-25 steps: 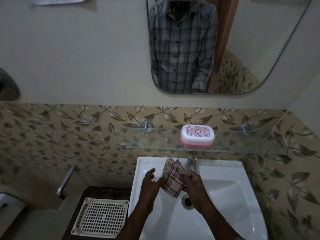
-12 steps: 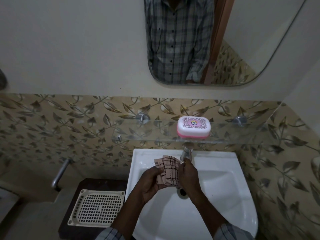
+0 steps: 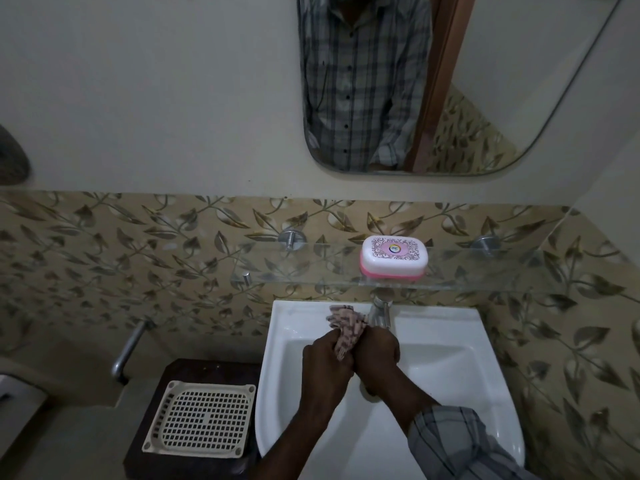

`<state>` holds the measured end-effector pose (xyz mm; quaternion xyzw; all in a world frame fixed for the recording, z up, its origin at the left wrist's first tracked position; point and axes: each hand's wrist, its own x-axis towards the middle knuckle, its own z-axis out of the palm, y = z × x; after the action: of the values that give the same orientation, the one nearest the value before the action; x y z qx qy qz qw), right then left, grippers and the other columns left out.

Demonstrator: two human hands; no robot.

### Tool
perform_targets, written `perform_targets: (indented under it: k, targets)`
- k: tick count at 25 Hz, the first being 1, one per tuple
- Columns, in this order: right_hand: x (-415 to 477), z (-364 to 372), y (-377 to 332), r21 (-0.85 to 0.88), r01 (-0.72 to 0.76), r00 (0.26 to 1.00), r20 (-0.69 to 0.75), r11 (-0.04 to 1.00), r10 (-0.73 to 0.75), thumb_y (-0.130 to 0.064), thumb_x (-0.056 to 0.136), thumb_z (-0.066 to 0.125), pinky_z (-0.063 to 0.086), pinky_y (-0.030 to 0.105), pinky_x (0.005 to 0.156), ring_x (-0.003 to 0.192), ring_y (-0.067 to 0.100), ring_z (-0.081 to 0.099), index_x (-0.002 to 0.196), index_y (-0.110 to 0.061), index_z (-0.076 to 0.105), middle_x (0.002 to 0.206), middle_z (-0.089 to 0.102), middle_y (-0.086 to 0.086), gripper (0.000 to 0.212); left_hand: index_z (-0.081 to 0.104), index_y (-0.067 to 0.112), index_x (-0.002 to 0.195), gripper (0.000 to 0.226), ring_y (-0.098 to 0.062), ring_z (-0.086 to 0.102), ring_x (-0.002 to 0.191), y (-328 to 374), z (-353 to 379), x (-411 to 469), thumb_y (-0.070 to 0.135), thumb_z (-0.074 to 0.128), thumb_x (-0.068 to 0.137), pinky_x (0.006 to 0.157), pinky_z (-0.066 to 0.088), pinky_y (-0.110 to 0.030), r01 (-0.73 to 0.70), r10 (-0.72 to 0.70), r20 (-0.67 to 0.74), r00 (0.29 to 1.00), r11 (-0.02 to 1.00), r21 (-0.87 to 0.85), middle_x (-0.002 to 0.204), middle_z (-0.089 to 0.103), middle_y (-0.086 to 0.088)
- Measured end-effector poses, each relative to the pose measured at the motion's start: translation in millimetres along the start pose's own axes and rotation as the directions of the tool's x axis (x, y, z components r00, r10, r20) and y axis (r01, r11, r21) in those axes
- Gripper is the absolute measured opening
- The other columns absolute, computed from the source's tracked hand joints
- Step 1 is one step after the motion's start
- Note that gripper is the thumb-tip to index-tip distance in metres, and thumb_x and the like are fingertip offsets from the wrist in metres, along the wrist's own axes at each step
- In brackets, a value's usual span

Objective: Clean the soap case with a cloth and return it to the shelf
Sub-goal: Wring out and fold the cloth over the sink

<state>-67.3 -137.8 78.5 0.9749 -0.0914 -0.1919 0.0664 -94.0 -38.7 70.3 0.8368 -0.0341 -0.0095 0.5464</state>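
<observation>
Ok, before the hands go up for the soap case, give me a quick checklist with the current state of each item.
1. Cloth in hand: ok, bunched between left hand and right hand over the sink.
2. A hand free to lift the case: not ok, both are closed on the cloth.
3. Soap case reachable: ok, it sits on the glass shelf above the tap, nothing in front of it.
4. Case lid closed: ok, white lid seated on pink base.
5. Cloth wet or dry: cannot tell.
6. Tap off: ok, no water visibly running.
</observation>
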Motion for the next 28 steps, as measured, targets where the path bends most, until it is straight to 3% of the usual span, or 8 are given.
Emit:
perform_targets:
  k: [5, 7, 11, 15, 18, 20, 25, 28]
  targets:
    - [9.1, 16.1, 15.1, 0.476, 0.144, 0.987, -0.010, 0.867, -0.159, -0.022, 0.102, 0.040, 0.030, 0.036, 0.115, 0.140, 0.029, 0.039, 0.144, -0.006, 0.040, 0.150, 0.043, 0.015, 0.045, 0.065, 0.014, 0.065, 0.016, -0.012, 0.066, 0.063, 1.1, -12.0, 5.7, 0.005, 0.055, 0.073, 0.050, 0.037, -0.008, -0.321, 0.276, 0.268, 0.923, 0.937, 0.140, 0.066, 0.071, -0.004]
    - [8.6, 15.2, 28.5, 0.233, 0.276, 0.945, 0.113, 0.932, -0.308, -0.031, 0.103, 0.040, 0.033, 0.030, 0.111, 0.140, 0.024, 0.040, 0.135, -0.021, 0.050, 0.152, 0.042, 0.007, 0.036, 0.062, 0.012, 0.058, 0.014, -0.006, 0.064, 0.049, -1.6, -8.8, 5.7, 0.009, 0.057, 0.072, 0.050, 0.043, -0.015, -0.130, 0.134, 0.207, 0.969, 0.991, -0.034, 0.059, 0.069, -0.003]
    - [12.2, 6.7, 33.4, 0.524, 0.158, 0.975, 0.053, 0.837, -0.216, -0.012, 0.087, 0.058, 0.050, 0.029, 0.077, 0.111, 0.030, 0.063, 0.095, -0.009, 0.058, 0.110, 0.063, 0.014, 0.008, 0.077, 0.005, 0.076, 0.011, -0.029, 0.075, 0.068, -22.1, -12.4, 18.1, 0.004, 0.067, 0.081, 0.060, 0.063, -0.036, 0.293, -0.318, -0.012, 0.948, 0.887, -0.356, 0.070, 0.076, -0.014]
    - [-9.0, 17.6, 20.0, 0.858, 0.337, 0.909, -0.190, 0.387, -0.371, -0.040, 0.066, 0.084, 0.057, 0.027, 0.085, 0.099, 0.008, 0.066, 0.131, -0.029, 0.059, 0.116, 0.068, -0.005, 0.071, 0.073, 0.000, 0.105, 0.023, -0.034, 0.075, 0.089, -32.3, -25.5, 30.7, 0.017, 0.061, 0.096, 0.072, 0.061, -0.038, 0.452, -0.366, 0.266, 0.892, 0.680, -0.578, 0.096, 0.076, -0.022]
    - [-9.1, 20.8, 15.2, 0.924, 0.324, 0.934, -0.279, 0.203, -0.222, -0.024, 0.083, 0.077, 0.060, 0.044, 0.072, 0.070, 0.017, 0.069, 0.126, -0.019, 0.067, 0.088, 0.075, 0.009, 0.044, 0.068, -0.004, 0.114, 0.034, -0.037, 0.070, 0.103, -37.5, -30.2, 33.9, 0.024, 0.056, 0.099, 0.092, 0.057, -0.047, 0.483, -0.294, 0.393, 0.871, 0.657, -0.579, 0.109, 0.072, -0.026]
    - [-0.2, 18.2, 23.5, 0.962, 0.269, 0.945, -0.253, 0.053, -0.208, -0.017, 0.091, 0.069, 0.059, 0.047, 0.084, 0.085, 0.026, 0.074, 0.118, -0.011, 0.072, 0.091, 0.078, 0.011, 0.028, 0.065, -0.008, 0.116, 0.032, -0.040, 0.067, 0.105, -42.4, -35.3, 37.0, 0.017, 0.055, 0.099, 0.096, 0.055, -0.049, 0.497, -0.287, 0.414, 0.864, 0.622, -0.605, 0.115, 0.068, -0.032]
    - [15.3, 22.2, 39.9, 0.788, -0.071, 0.995, 0.013, -0.612, -0.098, -0.019, 0.100, 0.048, 0.058, 0.048, 0.082, 0.106, 0.042, 0.066, 0.103, -0.003, 0.072, 0.108, 0.073, 0.021, 0.029, 0.062, -0.003, 0.120, 0.031, -0.035, 0.068, 0.098, -53.6, -57.7, 47.1, -0.005, 0.056, 0.090, 0.087, 0.058, -0.048, 0.529, -0.378, 0.377, 0.846, 0.501, -0.685, 0.115, 0.068, -0.026]
    - [16.8, 25.4, 47.8, 0.721, -0.242, 0.968, 0.135, -0.649, -0.211, -0.042, 0.095, 0.055, 0.053, 0.049, 0.092, 0.106, 0.032, 0.067, 0.116, -0.009, 0.068, 0.115, 0.072, 0.017, 0.041, 0.066, -0.001, 0.120, 0.034, -0.038, 0.065, 0.107, -59.5, -74.0, 48.2, 0.007, 0.063, 0.087, 0.096, 0.052, -0.052, 0.591, -0.395, 0.442, 0.805, 0.482, -0.647, 0.116, 0.070, -0.025]
